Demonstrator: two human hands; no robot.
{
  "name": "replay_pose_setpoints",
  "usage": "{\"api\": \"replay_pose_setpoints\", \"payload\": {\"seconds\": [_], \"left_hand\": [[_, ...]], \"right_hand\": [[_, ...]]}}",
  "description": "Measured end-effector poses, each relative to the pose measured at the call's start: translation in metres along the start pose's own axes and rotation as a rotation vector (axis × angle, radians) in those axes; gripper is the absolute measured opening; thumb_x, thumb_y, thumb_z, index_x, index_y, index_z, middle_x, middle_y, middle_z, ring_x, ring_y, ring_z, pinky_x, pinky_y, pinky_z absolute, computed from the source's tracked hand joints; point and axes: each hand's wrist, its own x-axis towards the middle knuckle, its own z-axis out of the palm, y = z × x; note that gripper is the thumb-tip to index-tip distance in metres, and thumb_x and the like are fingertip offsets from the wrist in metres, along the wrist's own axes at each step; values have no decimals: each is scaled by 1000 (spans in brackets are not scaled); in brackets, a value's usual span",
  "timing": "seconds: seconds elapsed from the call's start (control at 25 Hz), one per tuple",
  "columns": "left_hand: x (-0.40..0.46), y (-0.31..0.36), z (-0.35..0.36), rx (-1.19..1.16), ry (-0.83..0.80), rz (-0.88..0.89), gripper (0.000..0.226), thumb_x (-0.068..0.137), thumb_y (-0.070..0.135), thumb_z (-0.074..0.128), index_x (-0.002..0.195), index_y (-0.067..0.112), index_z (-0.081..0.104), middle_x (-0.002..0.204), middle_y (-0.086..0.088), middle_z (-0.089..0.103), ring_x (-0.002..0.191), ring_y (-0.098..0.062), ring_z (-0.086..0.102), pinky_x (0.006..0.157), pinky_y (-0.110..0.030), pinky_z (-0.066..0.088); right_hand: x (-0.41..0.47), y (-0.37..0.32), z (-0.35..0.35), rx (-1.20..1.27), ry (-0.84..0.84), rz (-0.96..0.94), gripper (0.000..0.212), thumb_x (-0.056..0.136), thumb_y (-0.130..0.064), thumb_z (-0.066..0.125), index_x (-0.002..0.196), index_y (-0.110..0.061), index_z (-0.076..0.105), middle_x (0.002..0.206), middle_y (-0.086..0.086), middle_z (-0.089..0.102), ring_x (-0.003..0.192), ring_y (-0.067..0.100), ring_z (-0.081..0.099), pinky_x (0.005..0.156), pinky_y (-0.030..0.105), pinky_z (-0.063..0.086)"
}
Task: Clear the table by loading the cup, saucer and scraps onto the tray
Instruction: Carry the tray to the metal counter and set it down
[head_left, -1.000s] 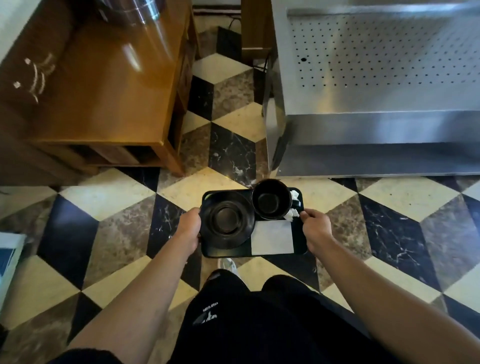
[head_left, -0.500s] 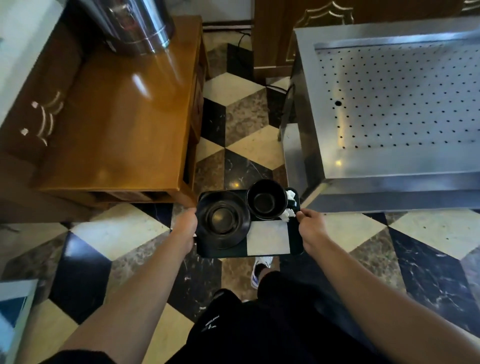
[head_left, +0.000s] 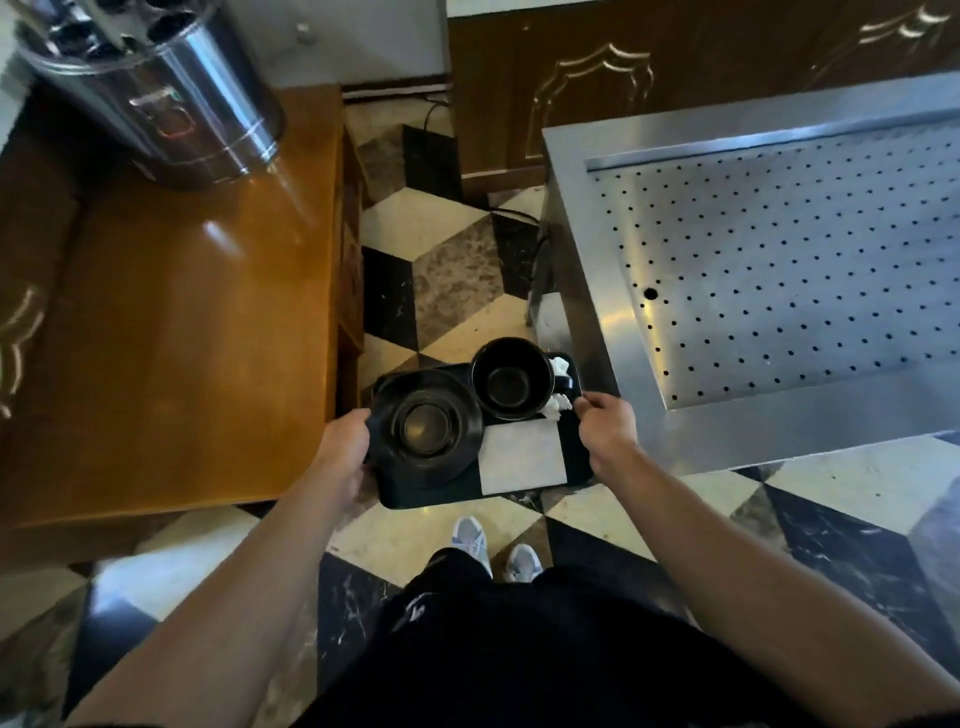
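Closer now, the perforated steel counter (head_left: 769, 291) is almost reached. Black rectangular tray (head_left: 436, 491) is gripped by left hand (head_left: 340, 449) and right hand (head_left: 605, 428), fingers curled over the rims; round glossy saucer (head_left: 426, 428), cup (head_left: 511, 379) and crumpled scraps (head_left: 556, 408) are carried on it.

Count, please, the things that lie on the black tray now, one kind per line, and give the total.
Cup: 1
Saucer: 1
Flat white paper: 1
Crumpled white scraps: 2 clumps, beside the cup
Total: 5 things on the tray, which the left hand and right hand hold by its ends.
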Motion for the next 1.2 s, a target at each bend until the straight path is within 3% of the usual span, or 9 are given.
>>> {"api": "replay_pose_setpoints", "payload": {"seconds": [0.08, 0.16, 0.4, 0.48, 0.64, 0.84, 1.12, 1.2], "left_hand": [[14, 31, 18, 83, -54, 29, 31, 105, 35, 47, 118, 18, 69, 119, -8, 73, 113, -30, 62, 103, -49, 48], [23, 57, 42, 125, -90, 64, 33, 104, 37, 46, 119, 18, 68, 121, -8, 72, 115, -31, 62, 109, -53, 44], [20, 96, 141, 92, -140, 81, 58, 98, 54, 51, 147, 24, 47, 137, -5, 62, 128, -32, 56, 112, -58, 41], [14, 94, 178, 57, -121, 81, 62, 96, 58, 52, 147, 23, 47, 136, -7, 63, 125, -34, 59, 109, -59, 44], [1, 79, 257, 42, -39, 79, 67, 95, 62, 51, 146, 19, 48, 131, -10, 65, 118, -34, 62, 106, -56, 49], [-39, 57, 351, 3, 75, 53, 71, 93, 67, 44, 148, 22, 45, 133, -7, 64, 123, -32, 58, 110, -55, 44], [-67, 42, 428, 2, 128, 11, 74, 95, 71, 33, 140, 16, 52, 123, -11, 68, 113, -33, 63, 103, -56, 51], [-66, 38, 438, 35, 142, 14, 84, 87, 78, 29, 139, 17, 53, 124, -11, 67, 112, -33, 64, 102, -56, 52]], "right_hand": [[13, -19, -8, 31, 55, 18, 27, 102, -17, 58, 125, -12, 70, 113, 11, 73, 106, 29, 68, 98, 47, 57], [27, -34, -21, 57, 88, 43, 25, 101, -19, 59, 121, -12, 72, 109, 11, 74, 103, 30, 69, 96, 49, 58], [81, -68, -92, 119, 152, 27, 22, 103, -14, 55, 114, -9, 73, 99, 8, 73, 101, 27, 69, 93, 41, 59], [102, -73, -122, 125, 138, 16, 20, 103, -13, 55, 108, -11, 74, 97, 8, 73, 101, 28, 70, 94, 45, 59], [157, -79, -190, 118, 80, 52, 22, 103, -13, 55, 114, -10, 74, 99, 10, 75, 96, 28, 72, 88, 44, 61], [207, -95, -273, 58, -13, 75, 30, 103, -10, 53, 82, -21, 71, 90, 7, 75, 92, 30, 74, 86, 48, 62], [258, -108, -334, -9, -5, 61, 22, 104, -11, 54, 119, -9, 70, 83, -2, 64, 82, 18, 65, 70, 30, 55], [267, -105, -341, -12, -17, 73, 28, 103, -11, 55, 128, -8, 67, 86, -2, 66, 87, 20, 66, 75, 30, 53]]}}
